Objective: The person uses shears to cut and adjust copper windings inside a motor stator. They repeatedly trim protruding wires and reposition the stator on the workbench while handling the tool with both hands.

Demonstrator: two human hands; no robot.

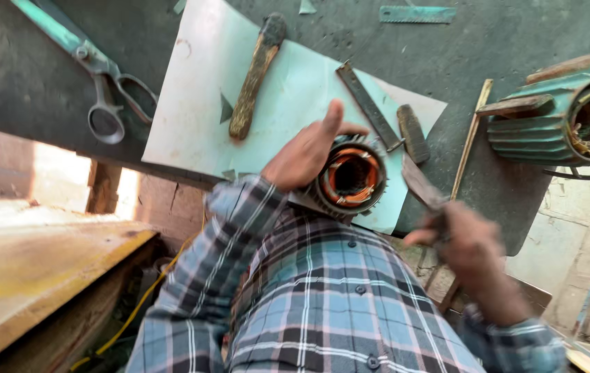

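- Beyond the stator [350, 178] we see a wooden-handled tool [256, 74], a flat file [369, 105] and scissors [105, 86]; a green motor housing [557, 119] lies to its right.
- The stator, ringed with copper windings, sits on pale sheet [198, 103].
- Our left hand [306, 153] grips the stator; our right hand [471, 242] clasps a blurred flat tool [421, 186].

Ribbed grey motor stator [347, 181] with copper windings, open end up; flat, perhaps metal, blade [420, 185] beside it.
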